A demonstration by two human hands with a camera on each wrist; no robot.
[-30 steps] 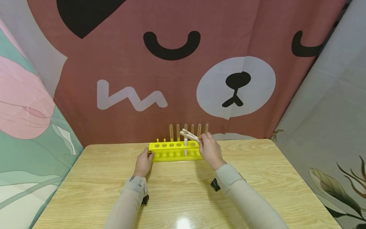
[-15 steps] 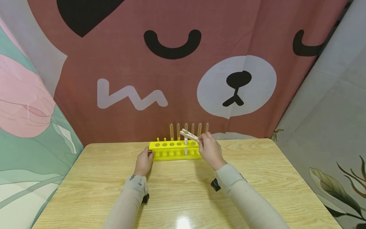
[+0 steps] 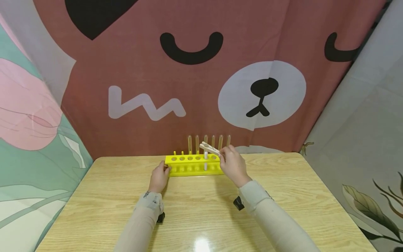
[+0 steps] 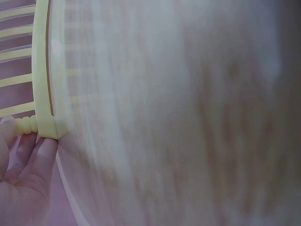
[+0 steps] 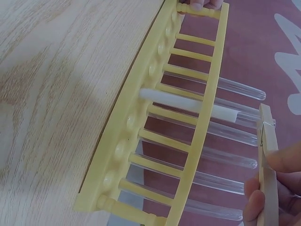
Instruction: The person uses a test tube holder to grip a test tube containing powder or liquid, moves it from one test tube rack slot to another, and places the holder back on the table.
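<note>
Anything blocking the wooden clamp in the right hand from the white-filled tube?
Nothing visible: in the wrist view, the wooden clamp overlaps the upper end of the white-filled tube, above the yellow rack. The clear tubes stand behind. Whether clamp touches glass, I cannot tell.

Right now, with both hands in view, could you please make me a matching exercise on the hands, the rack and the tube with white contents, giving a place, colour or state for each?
1. left hand
2. right hand
3. tube with white contents
4. rack

A. stands in a hole of the rack
B. holds the wooden clip
C. yellow, on the table
D. grips the rack's end post

Pairs: 1-D, 2-B, 3-A, 4-C
</note>
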